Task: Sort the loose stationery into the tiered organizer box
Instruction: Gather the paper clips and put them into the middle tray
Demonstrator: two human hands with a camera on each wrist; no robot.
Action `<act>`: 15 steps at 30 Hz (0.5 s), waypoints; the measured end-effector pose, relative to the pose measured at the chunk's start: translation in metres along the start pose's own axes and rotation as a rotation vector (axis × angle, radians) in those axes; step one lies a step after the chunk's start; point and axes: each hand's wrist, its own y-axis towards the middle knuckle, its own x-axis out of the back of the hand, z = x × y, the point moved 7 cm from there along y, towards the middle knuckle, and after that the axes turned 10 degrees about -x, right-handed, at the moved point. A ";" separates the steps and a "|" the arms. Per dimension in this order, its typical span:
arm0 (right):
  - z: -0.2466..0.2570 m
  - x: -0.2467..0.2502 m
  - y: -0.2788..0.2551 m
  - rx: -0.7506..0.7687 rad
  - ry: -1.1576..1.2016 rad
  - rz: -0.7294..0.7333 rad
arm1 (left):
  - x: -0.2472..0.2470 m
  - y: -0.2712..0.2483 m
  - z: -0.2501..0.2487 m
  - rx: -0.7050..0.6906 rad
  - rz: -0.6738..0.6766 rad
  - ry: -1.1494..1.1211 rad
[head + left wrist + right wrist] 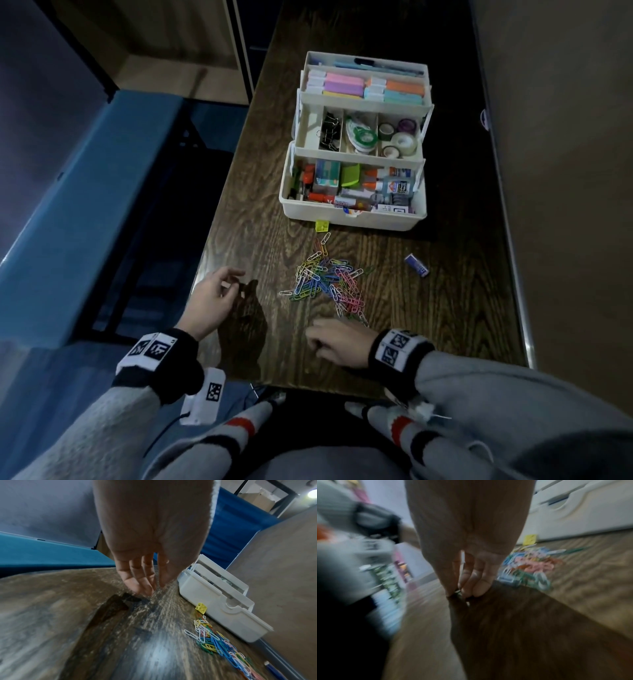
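The white tiered organizer box (352, 219) stands open at the back of the wooden table, its trays filled with sticky notes, binder clips, tape rolls and glue. A pile of coloured paper clips (325, 281) lies in front of it, also seen in the wrist views (214, 642) (527, 566). My right hand (317, 339) is just near of the pile. Its fingertips (481, 591) are bunched on the tabletop and seem to pinch one small paper clip, though that view is blurred. My left hand (236, 279) hovers over the table's left edge, fingers relaxed and holding nothing (147, 586).
A small yellow piece (322, 226) lies against the box's front wall. A small blue box (416, 265) rests to the right of the pile. The table (411, 325) has a metal rim on the right, beside a wall; the left edge drops to the floor.
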 end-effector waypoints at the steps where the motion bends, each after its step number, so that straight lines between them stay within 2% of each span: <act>1: -0.002 0.009 0.008 -0.028 0.044 -0.021 | -0.002 0.000 -0.001 -0.002 0.011 -0.002; 5: -0.024 0.053 0.016 -0.116 0.270 -0.159 | -0.022 0.006 -0.013 -0.062 0.100 0.019; 7: -0.056 0.073 -0.004 -0.206 0.441 -0.243 | -0.029 0.013 -0.019 -0.101 0.125 0.084; 9: -0.093 0.080 -0.031 -0.310 0.469 -0.261 | -0.034 0.016 -0.021 -0.105 0.165 0.146; 12: -0.139 0.058 -0.073 -0.513 0.447 -0.099 | -0.042 0.019 -0.020 -0.087 0.241 0.220; 15: -0.144 0.019 -0.095 -0.582 0.512 0.115 | -0.060 0.020 -0.022 -0.083 0.401 0.267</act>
